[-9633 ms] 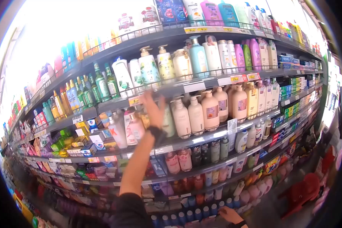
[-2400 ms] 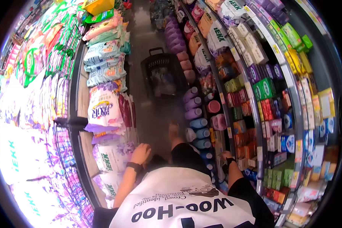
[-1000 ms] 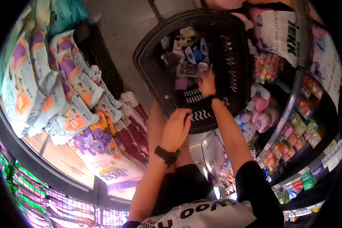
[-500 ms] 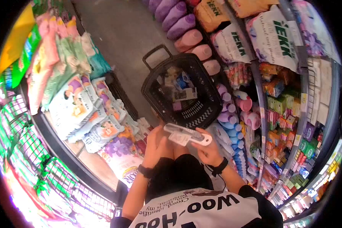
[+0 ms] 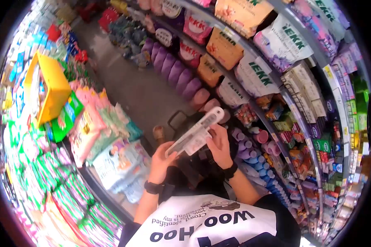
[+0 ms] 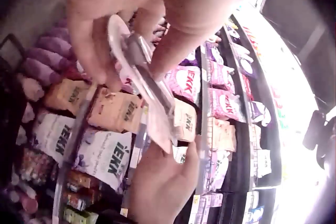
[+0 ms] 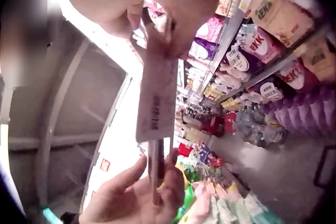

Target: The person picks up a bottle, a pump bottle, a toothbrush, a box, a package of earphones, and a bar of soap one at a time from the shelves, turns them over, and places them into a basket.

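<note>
And there it was, a long flat white-and-clear plastic pack (image 5: 196,132), up in both hands and tilted, held just in front of the black plastic shopping basket (image 5: 174,118) on the aisle floor. The left hand (image 5: 160,158) had the pack's lower end, nearer the person than the basket, its fingers (image 6: 81,40) curled round the edge and pinching it. The right hand (image 5: 219,144) gripped the pack's middle from the far side, just right of the basket's handle, thumb and fingers clamped on the card. From the right wrist, a white label with dark print hung down off the pack. Beyond the basket ran a row of purple plastic bottles (image 5: 175,74) on the bottom shelf. Left of the basket lay pastel bagged goods (image 5: 111,123), and further left a yellow cardboard box (image 5: 53,88).
</note>
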`<state>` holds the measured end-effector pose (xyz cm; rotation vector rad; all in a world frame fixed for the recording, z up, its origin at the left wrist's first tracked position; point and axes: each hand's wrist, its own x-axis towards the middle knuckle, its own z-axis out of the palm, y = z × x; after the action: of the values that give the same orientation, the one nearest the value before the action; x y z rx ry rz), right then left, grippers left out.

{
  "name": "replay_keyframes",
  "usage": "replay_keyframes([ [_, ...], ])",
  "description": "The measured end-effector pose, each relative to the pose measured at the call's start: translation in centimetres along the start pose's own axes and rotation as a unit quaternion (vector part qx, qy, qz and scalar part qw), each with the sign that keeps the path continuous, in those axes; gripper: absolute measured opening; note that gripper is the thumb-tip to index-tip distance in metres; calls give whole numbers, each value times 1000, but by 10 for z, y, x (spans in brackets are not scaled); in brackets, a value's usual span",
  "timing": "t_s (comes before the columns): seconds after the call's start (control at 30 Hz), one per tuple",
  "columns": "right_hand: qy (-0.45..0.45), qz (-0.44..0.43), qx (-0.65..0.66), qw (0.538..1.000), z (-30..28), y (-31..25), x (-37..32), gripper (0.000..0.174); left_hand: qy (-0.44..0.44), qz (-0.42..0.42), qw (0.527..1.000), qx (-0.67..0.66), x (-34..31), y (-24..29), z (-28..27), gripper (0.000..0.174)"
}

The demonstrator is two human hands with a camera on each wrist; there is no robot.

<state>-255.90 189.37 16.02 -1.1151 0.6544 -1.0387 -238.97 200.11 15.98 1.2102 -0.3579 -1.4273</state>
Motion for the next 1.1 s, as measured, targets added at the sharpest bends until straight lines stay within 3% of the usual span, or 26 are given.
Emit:
replay_keyframes([
  [0.07, 27, -23, -8, 999, 27, 9, 40, 42, -9, 73, 989, 129, 37, 36, -18, 41],
  [0.13, 61, -93, 9, 994, 58, 20, 84, 51, -58, 92, 987, 116, 87, 76, -40, 40],
  [0.2, 89, -71, -16, 993, 89, 19, 117, 60, -98, 37, 978, 180, 112, 115, -61, 40],
  [0.27, 145, -32, 79, 986, 122, 17, 152, 64, -112, 22, 983, 146, 136, 153, -78, 39],
  [0.4, 143, -52, 124, 981, 171, 16, 205, 72, -148, 2, 980, 132, 173, 204, -108, 35],
  [0.47, 148, -52, 106, 982, 182, 21, 225, 74, -157, 0, 979, 130, 183, 221, -119, 36],
  [0.57, 189, -11, -24, 982, 197, 25, 250, 73, -165, 24, 980, 111, 192, 243, -131, 39],
  [0.63, 142, -11, 177, 974, 218, 16, 263, 71, -156, 68, 980, 100, 197, 250, -146, 40],
  [0.73, 68, -10, 151, 986, 240, 18, 285, 69, -118, 70, 986, 98, 196, 264, -167, 39],
  [0.93, 10, 53, 142, 988, 277, 26, 322, 65, -51, 97, 992, 58, 190, 290, -192, 38],
  [1.0, -15, 58, 101, 993, 281, 42, 328, 63, -26, 181, 980, 79, 195, 280, -203, 36],
  [1.1, -8, 138, 82, 987, 289, 53, 337, 62, -5, 152, 987, 49, 199, 278, -212, 35],
])
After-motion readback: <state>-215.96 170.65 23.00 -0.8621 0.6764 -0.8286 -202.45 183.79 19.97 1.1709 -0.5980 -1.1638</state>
